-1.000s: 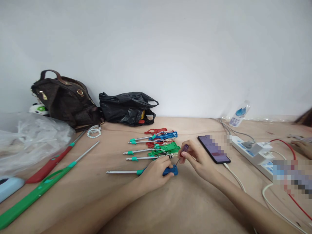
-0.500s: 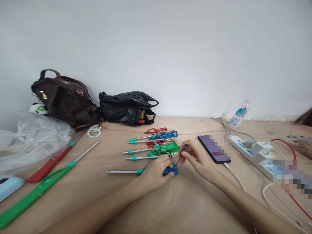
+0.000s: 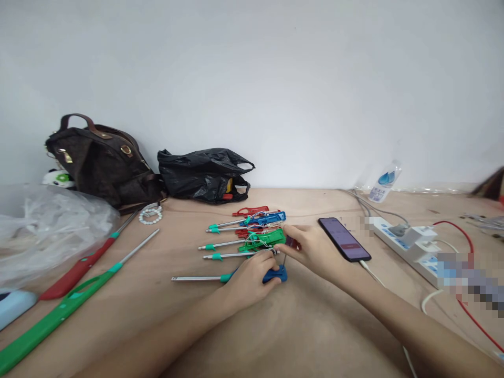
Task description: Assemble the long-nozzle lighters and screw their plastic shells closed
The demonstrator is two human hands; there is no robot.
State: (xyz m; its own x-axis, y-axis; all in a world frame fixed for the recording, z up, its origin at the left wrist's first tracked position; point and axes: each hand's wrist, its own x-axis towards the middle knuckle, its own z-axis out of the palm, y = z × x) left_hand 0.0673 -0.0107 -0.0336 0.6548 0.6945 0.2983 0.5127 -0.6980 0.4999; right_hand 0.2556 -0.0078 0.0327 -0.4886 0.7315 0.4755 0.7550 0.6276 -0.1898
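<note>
Looked like a makeshift workshop table (image 3: 149, 310), exact room unclear: long lighters (image 3: 262, 240), screwdriver (image 3: 291, 242), backpack (image 3: 98, 165), plugged-in phone (image 3: 344, 239), power strip (image 3: 400, 247).

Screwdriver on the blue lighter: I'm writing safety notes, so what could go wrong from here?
The screwdriver might slip on the blue lighter and jab the left hand, which grips close by.
The right hand could knock the green casing beside it out of place.
The right forearm could snag the white cable it crosses and tug the phone.
</note>
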